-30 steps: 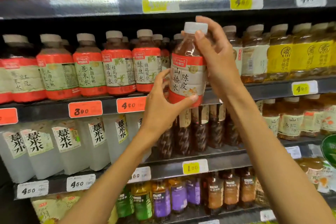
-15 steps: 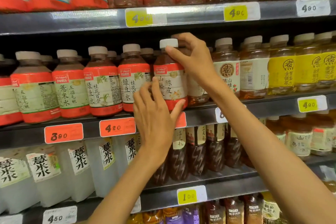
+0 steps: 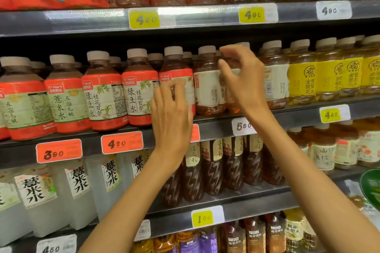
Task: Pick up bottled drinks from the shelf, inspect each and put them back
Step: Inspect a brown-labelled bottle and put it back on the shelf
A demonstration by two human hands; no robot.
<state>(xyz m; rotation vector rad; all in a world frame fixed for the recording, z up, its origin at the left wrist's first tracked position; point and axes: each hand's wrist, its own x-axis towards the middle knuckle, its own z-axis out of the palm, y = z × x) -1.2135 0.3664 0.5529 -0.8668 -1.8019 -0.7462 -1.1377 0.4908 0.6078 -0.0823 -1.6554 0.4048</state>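
Shelving: dark grey metal shelves (image 3: pixel 298 117), four tiers, filling the view.
Edge strips: orange, yellow, white price tags (image 3: pixel 122 142).
Light: seemingly overhead, glaring on the top rail.

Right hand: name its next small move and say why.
Probably close the right hand around the white-labelled bottle beneath its curled fingers and lift. The red-labelled bottle stands upright in its row, the left hand flat against it, so another inspection seems due.

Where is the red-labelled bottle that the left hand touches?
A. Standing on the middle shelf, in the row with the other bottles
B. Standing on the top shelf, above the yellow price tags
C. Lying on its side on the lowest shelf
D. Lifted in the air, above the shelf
A: the red-labelled bottle stands upright on the middle shelf, and the left hand lies against its front with straight fingers.
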